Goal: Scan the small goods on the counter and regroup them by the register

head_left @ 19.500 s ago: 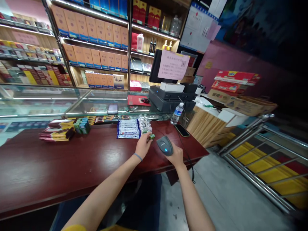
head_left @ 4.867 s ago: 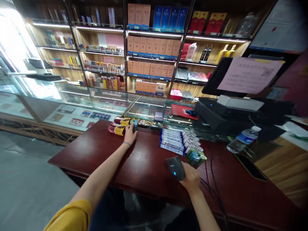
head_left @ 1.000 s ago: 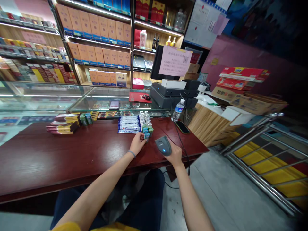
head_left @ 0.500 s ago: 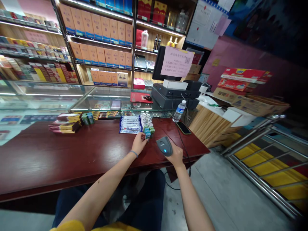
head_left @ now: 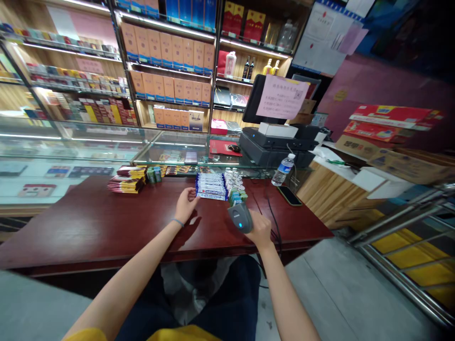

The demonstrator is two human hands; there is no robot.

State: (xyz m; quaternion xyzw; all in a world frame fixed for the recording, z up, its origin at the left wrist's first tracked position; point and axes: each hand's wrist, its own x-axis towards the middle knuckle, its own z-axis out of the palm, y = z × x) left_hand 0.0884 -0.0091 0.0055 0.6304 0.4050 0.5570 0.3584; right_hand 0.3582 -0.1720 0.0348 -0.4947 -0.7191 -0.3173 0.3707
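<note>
Head view: dark red counter (head_left: 142, 222) across the middle, glass case (head_left: 172, 149) along its far edge, black monitor (head_left: 253, 102) beyond it to the right. On the counter, toward the far side and near the middle, a row of blue-and-white packets (head_left: 211, 185), flat and close together, one behind another. Long axes roughly crosswise, left to right, with left ends on the side of the left hand (head_left: 186, 204). Well apart to the left, a pile of dark red and yellow packets (head_left: 127, 181); off to the right, a water bottle (head_left: 283, 170).

Hands well apart from each other. Left hand the nearer to the blue-and-white packets, just off the front left corner of the row: row to the right of it and a little beyond, nearest packet almost end-on to the fingertips. Fingers loosely bent, thumb apart, nothing seen in the grip; touching that packet or merely beside it, cannot tell. Right hand (head_left: 260, 230) wrapped around the grip of a grey scanner (head_left: 239, 217), in front of the row and to its right.

Smaller still, silver-topped containers (head_left: 233, 177) beside the right ends of the packets, then green and blue packs (head_left: 237, 196) at the near end of those, partly behind the scanner's head. Smallest of all, a blue light (head_left: 240, 225) on the scanner.
</note>
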